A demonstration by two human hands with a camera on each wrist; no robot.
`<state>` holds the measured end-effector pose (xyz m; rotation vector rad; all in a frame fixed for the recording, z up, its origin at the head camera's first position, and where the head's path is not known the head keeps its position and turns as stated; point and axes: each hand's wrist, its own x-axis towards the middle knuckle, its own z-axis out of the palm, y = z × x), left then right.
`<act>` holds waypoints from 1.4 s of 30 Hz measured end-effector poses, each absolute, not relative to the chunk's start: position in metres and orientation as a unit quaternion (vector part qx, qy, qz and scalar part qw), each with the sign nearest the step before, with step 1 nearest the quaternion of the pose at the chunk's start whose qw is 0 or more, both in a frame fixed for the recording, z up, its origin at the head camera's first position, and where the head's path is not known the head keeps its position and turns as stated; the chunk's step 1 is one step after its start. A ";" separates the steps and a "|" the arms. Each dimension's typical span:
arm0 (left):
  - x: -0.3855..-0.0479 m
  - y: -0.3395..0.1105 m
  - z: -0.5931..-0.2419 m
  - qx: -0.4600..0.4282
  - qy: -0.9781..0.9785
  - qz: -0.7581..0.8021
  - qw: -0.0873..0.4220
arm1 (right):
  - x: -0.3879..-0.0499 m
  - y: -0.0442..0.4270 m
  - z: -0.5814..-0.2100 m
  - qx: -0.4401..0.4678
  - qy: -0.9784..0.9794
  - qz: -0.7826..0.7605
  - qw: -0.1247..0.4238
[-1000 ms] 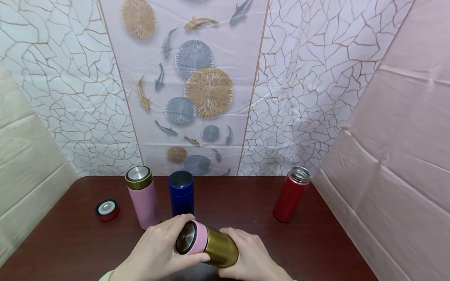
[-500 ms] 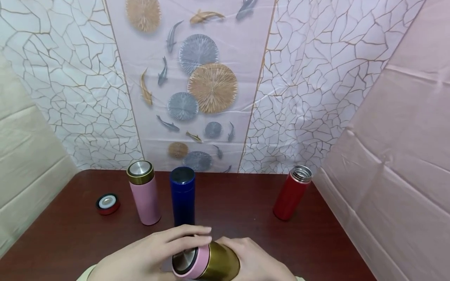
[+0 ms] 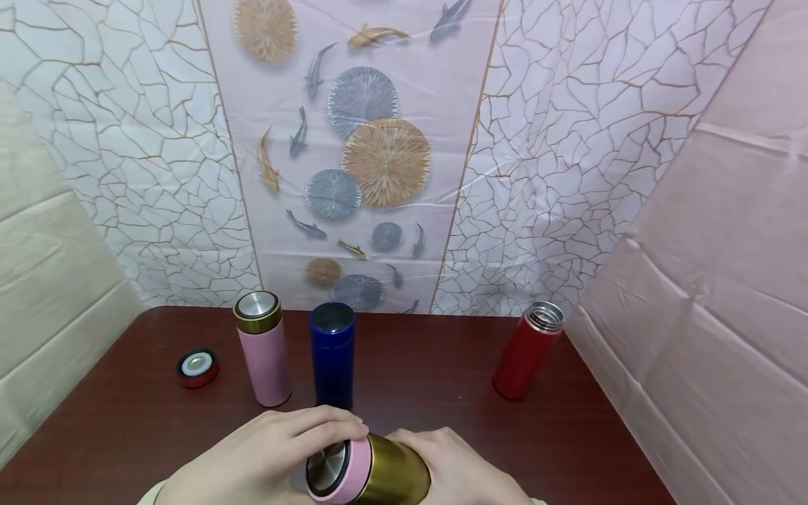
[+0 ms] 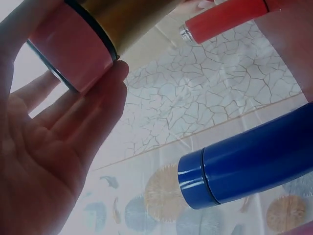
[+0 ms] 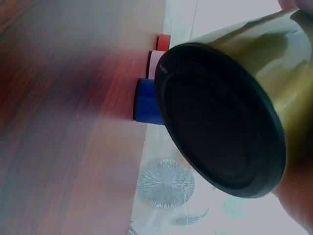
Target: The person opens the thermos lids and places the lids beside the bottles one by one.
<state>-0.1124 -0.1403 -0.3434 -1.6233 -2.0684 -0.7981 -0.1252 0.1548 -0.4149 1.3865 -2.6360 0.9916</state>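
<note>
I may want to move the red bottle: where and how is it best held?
Probably round the middle of the red bottle's straight body, from the near side: it stands upright, with cloth behind and to its right. Fingers should stay below the open metal mouth. The right hand is nearer, but would first need to release the gold bottle.

The table (image 3: 416, 382) is dark red-brown. On the left, a red lid (image 3: 198, 378) lies with its white inside (image 3: 197, 362) up. Near it stands a pink bottle (image 3: 267, 368) with a gold top (image 3: 259, 324), then a blue bottle (image 3: 332, 361). An open red bottle (image 3: 527, 358) stands well apart on the right.
</note>
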 end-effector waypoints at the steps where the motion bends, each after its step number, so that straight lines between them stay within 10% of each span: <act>1: -0.112 -0.140 -0.344 -0.565 -0.750 -0.281 0.198 | -0.125 0.155 -0.415 0.435 -0.843 0.317 -0.001; 16: -0.110 -0.127 -0.357 -0.356 -0.879 -0.212 0.238 | -0.125 0.153 -0.414 0.365 -0.885 0.288 0.021; 24: -0.107 -0.127 -0.357 -0.276 -0.926 -0.198 0.166 | -0.131 0.152 -0.420 0.398 -0.880 0.241 0.095; 31: -0.110 -0.134 -0.355 -0.318 -0.906 -0.234 0.150 | -0.135 0.155 -0.419 0.400 -0.878 0.230 0.130; 42: -0.110 -0.148 -0.342 -0.505 -0.816 -0.252 0.123 | -0.136 0.163 -0.414 0.411 -0.851 0.326 -0.017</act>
